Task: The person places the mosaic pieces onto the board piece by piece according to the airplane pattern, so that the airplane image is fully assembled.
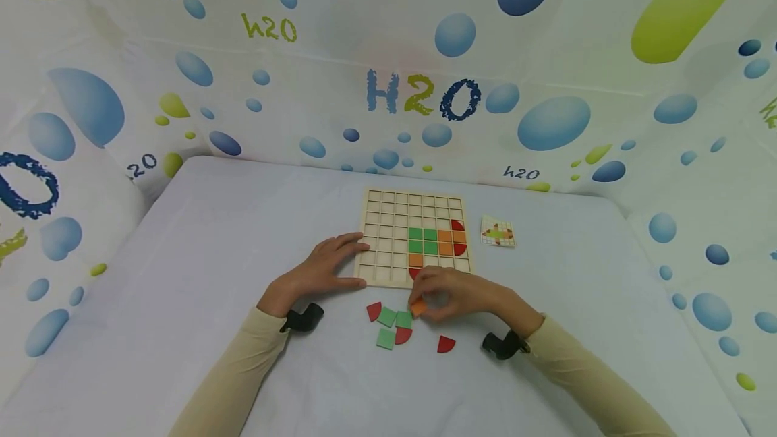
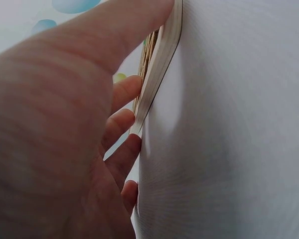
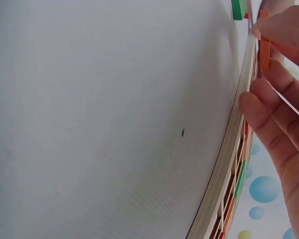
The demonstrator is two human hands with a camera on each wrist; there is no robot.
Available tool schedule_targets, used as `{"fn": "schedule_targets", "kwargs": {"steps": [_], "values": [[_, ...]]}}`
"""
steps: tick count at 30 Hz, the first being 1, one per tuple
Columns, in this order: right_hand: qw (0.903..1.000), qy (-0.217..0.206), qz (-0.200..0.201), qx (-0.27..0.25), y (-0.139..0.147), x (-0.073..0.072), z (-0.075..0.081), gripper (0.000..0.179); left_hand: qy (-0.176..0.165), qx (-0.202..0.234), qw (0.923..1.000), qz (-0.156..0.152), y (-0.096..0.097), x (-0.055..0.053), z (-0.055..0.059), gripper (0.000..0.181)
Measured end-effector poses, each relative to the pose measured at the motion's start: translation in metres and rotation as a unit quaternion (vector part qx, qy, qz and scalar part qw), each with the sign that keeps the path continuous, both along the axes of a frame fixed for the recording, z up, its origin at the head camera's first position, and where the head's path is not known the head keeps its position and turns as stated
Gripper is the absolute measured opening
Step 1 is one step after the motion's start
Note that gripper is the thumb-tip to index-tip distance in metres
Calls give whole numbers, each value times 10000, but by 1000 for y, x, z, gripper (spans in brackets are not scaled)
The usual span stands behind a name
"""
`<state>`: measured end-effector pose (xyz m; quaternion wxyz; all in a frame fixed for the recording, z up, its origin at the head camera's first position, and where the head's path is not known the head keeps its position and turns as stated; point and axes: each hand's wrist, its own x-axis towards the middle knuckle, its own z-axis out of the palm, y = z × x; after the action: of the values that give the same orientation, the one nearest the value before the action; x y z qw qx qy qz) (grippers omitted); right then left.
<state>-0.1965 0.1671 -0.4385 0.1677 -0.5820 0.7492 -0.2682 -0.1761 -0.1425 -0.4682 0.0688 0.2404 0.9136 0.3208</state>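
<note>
A wooden grid board (image 1: 382, 235) lies on the table, with green squares (image 1: 423, 240), orange squares (image 1: 445, 243) and red quarter-circle pieces (image 1: 459, 249) set in its cells. My left hand (image 1: 330, 265) rests at the board's left edge, its fingers fairly straight; in the left wrist view the fingertips touch the wooden rim (image 2: 162, 64). My right hand (image 1: 458, 293) is at the board's front edge and pinches an orange square tile (image 1: 419, 307) between thumb and fingers. That orange tile (image 3: 264, 40) appears edge-on in the right wrist view.
Loose green squares (image 1: 385, 338) and red quarter-circles (image 1: 446, 344) lie on the white cloth in front of the board. A small pattern card (image 1: 498, 232) sits to the board's right. Behind the table hangs a printed curtain (image 1: 400, 32).
</note>
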Motion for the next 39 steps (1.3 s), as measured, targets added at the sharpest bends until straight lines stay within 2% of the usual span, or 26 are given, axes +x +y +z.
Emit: {"fn": "schedule_targets", "kwargs": {"steps": [8, 12, 18, 25, 30, 39], "values": [[9997, -33, -212, -142, -1, -6, 4, 25, 60, 45, 10000, -10, 0, 1, 0, 64], [9992, -97, -317, -244, 0, -14, 3, 25, 41, 26, 10000, -1, 0, 1, 0, 64], [9961, -370, -699, -400, 5, -29, 0, 22, 13, 47, 10000, 11, 0, 0, -1, 64], [9920, 85, -1000, -772, 8, -44, -3, 18, -21, 15, 10000, 25, 0, 0, 0, 64], [9876, 91, -1388, -732, 8, -51, -5, 19, -35, 39, 10000, 24, 0, 1, 1, 64], [9828, 454, -1451, -1045, 8, -61, -15, 20, 21, 92, 10000, -22, 0, 1, 1, 64]]}}
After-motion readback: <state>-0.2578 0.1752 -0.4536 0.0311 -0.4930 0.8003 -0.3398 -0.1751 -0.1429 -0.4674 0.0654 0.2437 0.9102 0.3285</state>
